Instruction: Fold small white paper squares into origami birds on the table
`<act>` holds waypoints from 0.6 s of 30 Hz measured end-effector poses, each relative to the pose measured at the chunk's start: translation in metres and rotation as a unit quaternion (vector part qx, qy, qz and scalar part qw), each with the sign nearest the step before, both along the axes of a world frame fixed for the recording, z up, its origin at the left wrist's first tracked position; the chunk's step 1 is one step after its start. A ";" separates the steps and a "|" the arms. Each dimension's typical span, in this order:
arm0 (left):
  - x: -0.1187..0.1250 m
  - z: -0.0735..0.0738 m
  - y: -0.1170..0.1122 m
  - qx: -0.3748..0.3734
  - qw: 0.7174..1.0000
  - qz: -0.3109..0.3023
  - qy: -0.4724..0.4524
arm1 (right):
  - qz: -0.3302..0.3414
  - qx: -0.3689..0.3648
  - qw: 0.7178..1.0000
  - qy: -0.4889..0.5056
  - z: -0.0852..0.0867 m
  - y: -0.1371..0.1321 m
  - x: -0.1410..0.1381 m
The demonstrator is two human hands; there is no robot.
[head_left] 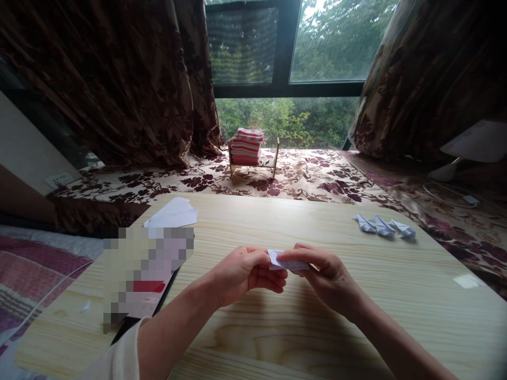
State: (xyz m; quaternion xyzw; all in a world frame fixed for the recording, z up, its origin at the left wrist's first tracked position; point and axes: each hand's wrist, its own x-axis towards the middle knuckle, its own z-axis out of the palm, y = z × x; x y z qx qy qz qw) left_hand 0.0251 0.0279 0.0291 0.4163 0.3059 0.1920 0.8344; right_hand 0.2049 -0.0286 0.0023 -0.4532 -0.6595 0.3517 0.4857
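The left hand (245, 273), loosely curled, pinched the folded paper (292, 264) at its left end, while the right hand (328, 272) clasped its right end, above the middle of the table (245, 221), nearer than three paper shapes (384, 227) at far right.

I see a paper (291, 264) above the desk (245, 219); on it, sheets (170, 214) lie left, folded pieces (383, 227) right. Behind, cloths (247, 148) sit on a rack (275, 158).
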 end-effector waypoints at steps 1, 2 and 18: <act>0.000 0.000 0.000 0.000 1.000 0.002 0.001 | 0.001 -0.004 1.000 0.003 0.000 0.000 0.000; 0.000 0.000 0.000 0.000 1.000 0.003 0.002 | 0.000 -0.006 1.000 0.006 -0.001 0.000 0.000; 0.001 -0.001 -0.001 0.018 0.999 0.024 0.028 | -0.040 -0.012 0.999 0.014 0.001 0.000 -0.005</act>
